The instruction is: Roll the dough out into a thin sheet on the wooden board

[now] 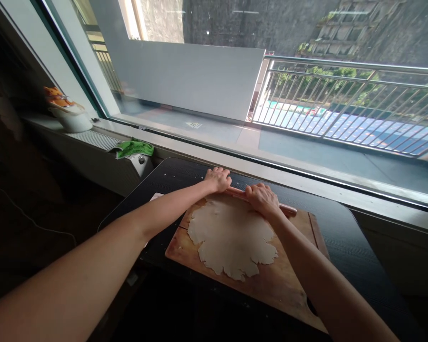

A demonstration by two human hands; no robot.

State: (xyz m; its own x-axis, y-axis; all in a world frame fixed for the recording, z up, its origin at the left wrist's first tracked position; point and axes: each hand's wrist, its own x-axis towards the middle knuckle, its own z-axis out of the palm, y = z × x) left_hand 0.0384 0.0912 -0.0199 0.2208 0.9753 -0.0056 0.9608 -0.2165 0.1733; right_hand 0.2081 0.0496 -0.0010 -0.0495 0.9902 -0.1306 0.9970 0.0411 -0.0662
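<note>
Two hands (left (pixel 218 179), right (pixel 262 199)) pressed on one rolling pin (pixel 288 209), one dough sheet (pixel 231 237), one board (pixel 271 285)

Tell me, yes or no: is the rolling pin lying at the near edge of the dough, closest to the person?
No: the rolling pin lies at the far edge of the dough, under both hands.

Item: our two arms, bare from the frame's lower edge to the wrists, no sleeves in view. Left hand (pixel 218 179): no ring, watch or glove that we can see. Right hand (pixel 262 199): likewise unadorned (nails too small to judge).
</note>
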